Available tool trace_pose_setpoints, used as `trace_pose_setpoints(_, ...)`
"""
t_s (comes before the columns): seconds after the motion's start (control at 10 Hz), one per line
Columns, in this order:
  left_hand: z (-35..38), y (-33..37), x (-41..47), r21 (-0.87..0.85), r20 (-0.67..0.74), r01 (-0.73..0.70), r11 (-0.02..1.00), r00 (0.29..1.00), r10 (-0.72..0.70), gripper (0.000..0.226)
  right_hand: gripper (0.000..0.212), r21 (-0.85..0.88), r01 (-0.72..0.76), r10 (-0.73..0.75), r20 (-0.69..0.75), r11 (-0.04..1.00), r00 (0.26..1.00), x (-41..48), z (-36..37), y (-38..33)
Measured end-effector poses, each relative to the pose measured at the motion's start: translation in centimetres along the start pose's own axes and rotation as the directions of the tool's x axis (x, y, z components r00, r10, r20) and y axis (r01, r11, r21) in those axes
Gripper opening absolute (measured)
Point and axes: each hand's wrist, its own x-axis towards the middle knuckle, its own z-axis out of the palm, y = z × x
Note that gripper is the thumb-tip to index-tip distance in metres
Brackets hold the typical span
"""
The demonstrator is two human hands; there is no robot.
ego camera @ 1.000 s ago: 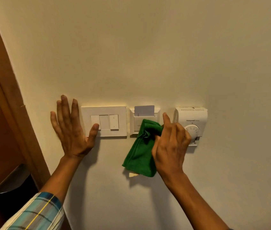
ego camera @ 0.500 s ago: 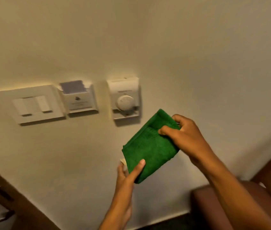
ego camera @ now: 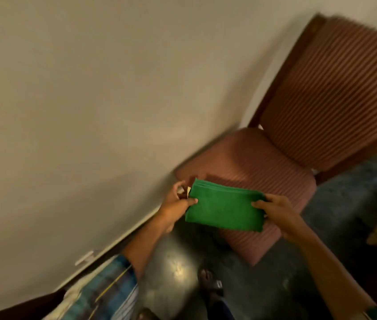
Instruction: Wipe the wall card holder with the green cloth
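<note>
Cloth now off wall, folded, hanging over chair seat; left grip and right grip pinching opposite ends. Card holder gone from view, wiping apparently finishing.

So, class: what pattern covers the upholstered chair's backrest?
Narrow stripes on the reddish-brown upholstered chair backrest, in the head view.

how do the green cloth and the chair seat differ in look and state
The green cloth is plain and solid green; the chair seat is pinkish brown with ribbed stripes. The cloth is folded flat and held off the seat between the left hand and right hand; the seat lies bare. Both are fabric.
</note>
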Motion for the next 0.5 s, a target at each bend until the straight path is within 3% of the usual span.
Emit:
trace_pose_setpoints(0.1,6.4,-4.3,6.8,0.314,-0.074,-0.087,0.945,0.991,0.116,0.044,0.031,-0.009,-0.089,0.088,-0.100,0.996,0.991,4.7,-0.4,7.6)
trace_pose_setpoints(0.2,10.0,-7.2,11.1,0.493,0.014,-0.225,0.840,0.968,0.251,0.027,0.043,-0.078,-0.122,0.101,-0.224,0.989,0.969,6.5,-0.9,11.2)
trace_pose_setpoints(0.3,12.9,-9.2,14.3,0.672,0.218,-0.362,0.646,0.930,0.294,0.024,0.048,-0.165,-0.152,0.105,-0.263,0.974,0.959,8.3,-1.6,14.4)
trace_pose_setpoints(0.4,13.3,-10.7,15.9,0.869,0.427,-0.464,0.171,0.879,0.214,0.046,0.071,-0.425,-0.235,0.134,-0.255,0.874,0.958,9.6,-1.7,16.1)
trace_pose_setpoints(0.5,11.3,-11.0,14.9,0.869,0.433,-0.487,0.092,0.836,0.336,0.054,0.075,-0.667,-0.195,0.005,-0.275,0.719,0.962,9.2,-0.4,15.8)
